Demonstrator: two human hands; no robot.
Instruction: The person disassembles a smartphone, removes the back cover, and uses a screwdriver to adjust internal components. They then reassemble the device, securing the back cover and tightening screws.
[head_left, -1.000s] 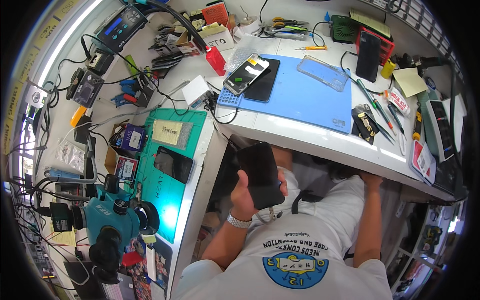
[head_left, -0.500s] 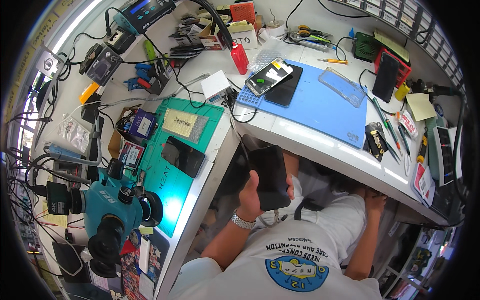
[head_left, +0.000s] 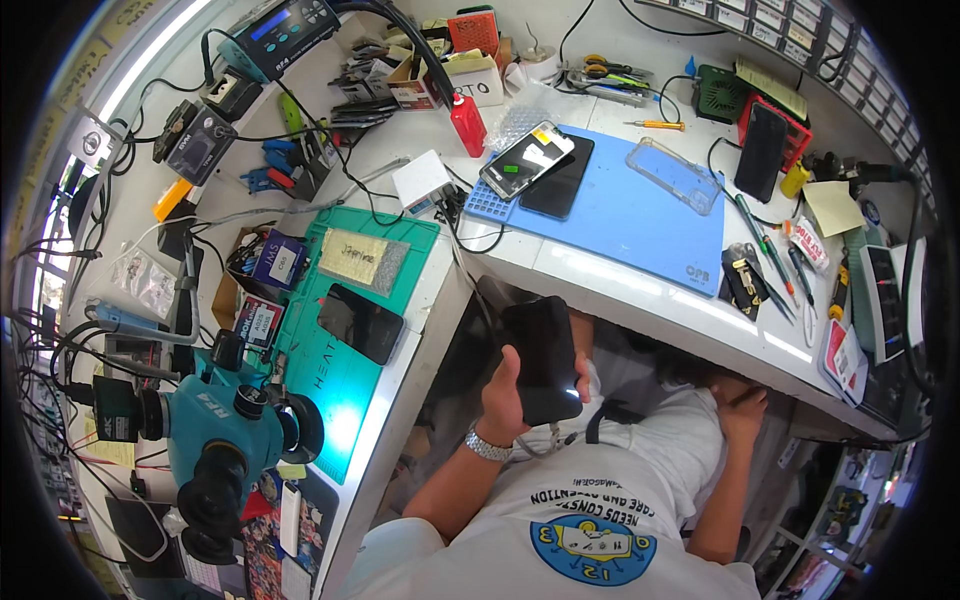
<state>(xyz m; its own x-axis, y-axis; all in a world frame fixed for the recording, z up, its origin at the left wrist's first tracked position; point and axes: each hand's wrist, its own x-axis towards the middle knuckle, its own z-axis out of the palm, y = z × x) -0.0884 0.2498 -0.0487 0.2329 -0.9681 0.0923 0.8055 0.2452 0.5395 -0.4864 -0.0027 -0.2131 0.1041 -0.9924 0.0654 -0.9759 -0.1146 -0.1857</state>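
My left hand (head_left: 503, 398), with a metal watch on its wrist, holds a black phone (head_left: 545, 358) dark screen up, just below the front edge of the white desk (head_left: 640, 300). My right hand (head_left: 742, 412) reaches up under the desk's edge at the right; its fingers are partly hidden, so its grip is unclear. On the blue mat (head_left: 650, 225) lie a lit phone (head_left: 527, 160) resting on a black phone (head_left: 560, 185), and a clear case (head_left: 672, 175).
A green mat (head_left: 335, 385) on the left desk carries another black phone (head_left: 360, 322) and a gold pouch (head_left: 362, 260). A teal microscope (head_left: 215, 430) stands lower left. A red bottle (head_left: 467, 122), cables, boxes and screwdrivers (head_left: 770, 255) crowd the desktop.
The view has shifted a little. My left hand keeps hold of the black phone in about the same place; my right hand stays under the desk edge.
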